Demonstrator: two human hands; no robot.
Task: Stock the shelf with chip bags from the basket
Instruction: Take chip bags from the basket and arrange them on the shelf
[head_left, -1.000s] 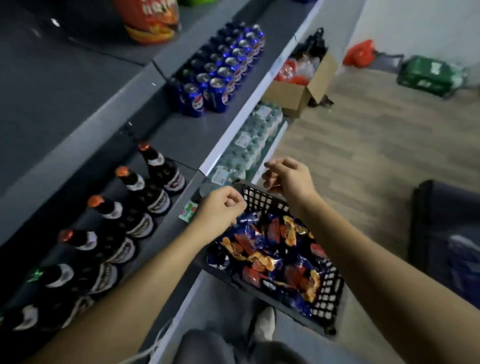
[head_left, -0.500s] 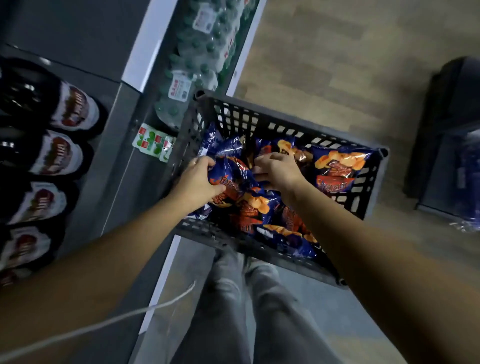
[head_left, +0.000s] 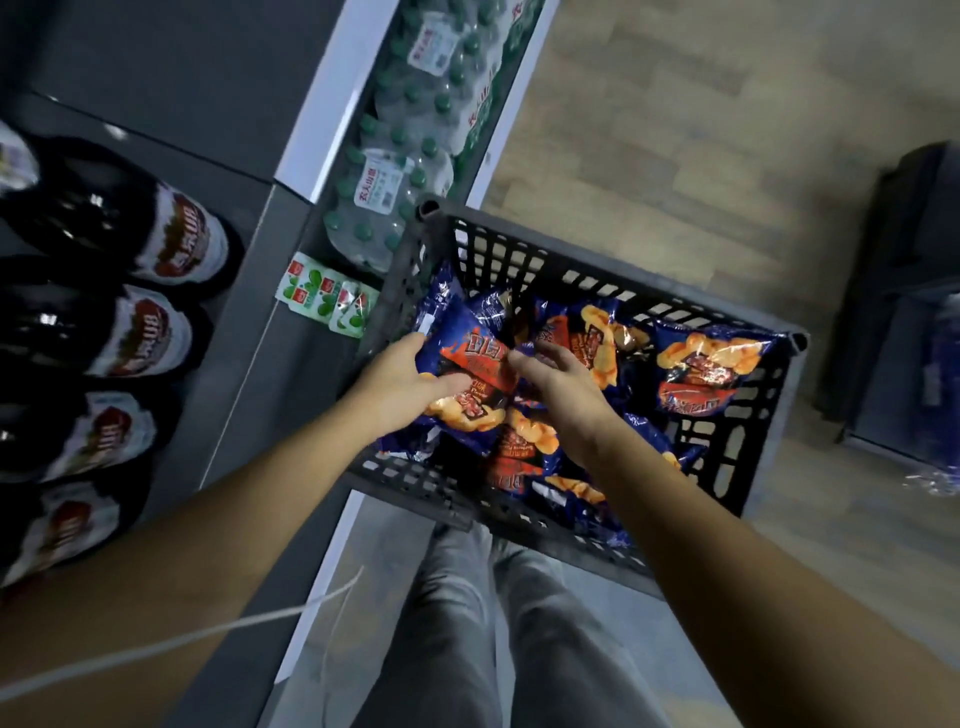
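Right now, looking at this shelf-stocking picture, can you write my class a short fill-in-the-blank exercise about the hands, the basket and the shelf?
1. The chip bags lie in a dark plastic ____.
2. The left hand holds a chip bag that is mostly ____ in colour.
3. On the shelf to the person's left stand dark ____ with red and white labels.
4. The right hand is ____, fingers spread above the bags.

Missing words: basket; blue; bottles; open
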